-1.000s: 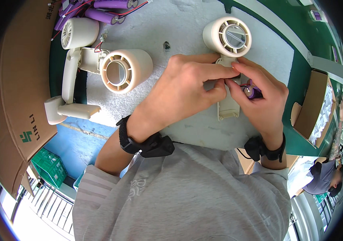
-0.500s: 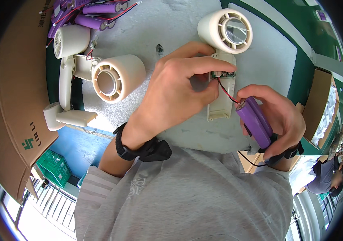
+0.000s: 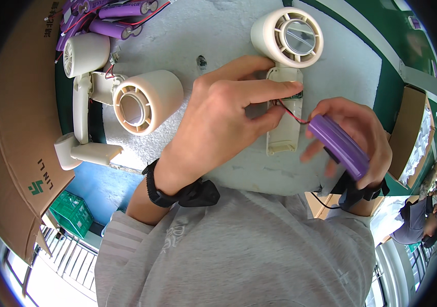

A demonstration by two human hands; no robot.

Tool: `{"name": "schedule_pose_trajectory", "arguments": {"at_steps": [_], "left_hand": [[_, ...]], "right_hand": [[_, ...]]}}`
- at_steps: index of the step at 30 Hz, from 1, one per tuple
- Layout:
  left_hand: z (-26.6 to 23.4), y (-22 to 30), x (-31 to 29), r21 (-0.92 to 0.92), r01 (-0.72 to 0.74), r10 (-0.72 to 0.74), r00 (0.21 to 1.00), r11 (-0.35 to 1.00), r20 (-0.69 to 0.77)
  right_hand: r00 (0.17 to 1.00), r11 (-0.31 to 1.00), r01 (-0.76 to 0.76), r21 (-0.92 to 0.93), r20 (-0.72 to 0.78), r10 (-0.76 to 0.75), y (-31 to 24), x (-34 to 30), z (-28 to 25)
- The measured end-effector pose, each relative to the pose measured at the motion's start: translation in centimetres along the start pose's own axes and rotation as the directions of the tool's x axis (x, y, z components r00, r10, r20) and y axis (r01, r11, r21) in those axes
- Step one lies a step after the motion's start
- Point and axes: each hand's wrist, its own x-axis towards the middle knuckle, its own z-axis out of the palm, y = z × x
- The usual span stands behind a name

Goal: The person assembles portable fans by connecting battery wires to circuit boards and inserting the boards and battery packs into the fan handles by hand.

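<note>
My right hand (image 3: 374, 135) holds a purple battery pack (image 3: 338, 145) tilted in the air, some of its fingers blurred. A red and a black wire (image 3: 293, 116) run from the pack's upper end toward a small green circuit board (image 3: 298, 95). That board sits in the open cream handle (image 3: 283, 134) of a handheld fan, below its round head (image 3: 264, 36). My left hand (image 3: 218, 110) is closed over the handle's left side, forefinger across the board and thumb beside the wires. The wire ends near the thumb are partly hidden.
Left on the pale work surface (image 3: 218, 169) lie a second cream fan (image 3: 164, 97) and a third (image 3: 93, 51), with open handle parts (image 3: 95, 152). Several purple battery packs (image 3: 111, 28) are piled at the far left. Cardboard boxes (image 3: 18, 128) flank the table.
The battery pack has turned and shifted slightly right in my right hand, drawing the wires straighter. My left forefinger has moved a little on the board.
</note>
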Motion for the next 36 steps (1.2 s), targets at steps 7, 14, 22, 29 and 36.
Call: {"name": "schedule_pose_trajectory", "arguments": {"at_steps": [7, 14, 22, 29, 36], "left_hand": [[-0.1, 0.1, -0.1, 0.078, -0.036, 0.036, 0.999, 0.996, 0.005], [0.0, 0.1, 0.1, 0.116, -0.060, 0.063, 0.998, 0.991, -0.021], [0.1, 0.1, 0.1, 0.124, -0.092, 0.098, 0.994, 0.988, -0.041], [-0.3, 0.1, -0.1, 0.122, -0.066, 0.068, 0.998, 0.990, -0.011], [-0.5, 0.2, 0.1, 0.150, -0.113, 0.111, 0.994, 0.982, 0.018]], "right_hand": [[0.991, 0.993, 0.106, -0.050, 0.086, -0.101, 1.0, 0.2, -1.0], [0.781, 0.662, 0.617, -0.425, 0.437, -0.447, 1.3, 0.9, -0.9], [0.816, 0.578, 0.576, -0.579, 0.359, -0.453, 1.2, -0.3, 1.9], [0.801, 0.349, 0.508, -0.787, 0.283, -0.527, 2.4, -1.0, 3.2], [0.762, 0.158, 0.421, -0.893, 0.254, -0.595, 2.8, -0.2, 3.8]]}}
